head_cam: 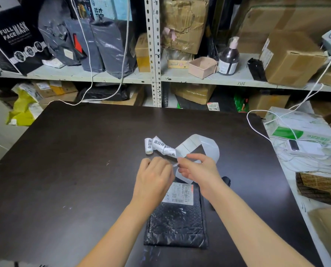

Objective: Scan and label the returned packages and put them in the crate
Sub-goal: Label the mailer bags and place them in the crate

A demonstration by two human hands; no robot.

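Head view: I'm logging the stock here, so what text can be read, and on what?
"FULL FACE MASK": black box on the shelf, upper left.
"退回件": label strip on the table, repeated along it.
"3316", roughly, handwritten: shelf edge.
Shipping label on the black package: barcodes show, print too small.
Green-and-white carton: print blurred.
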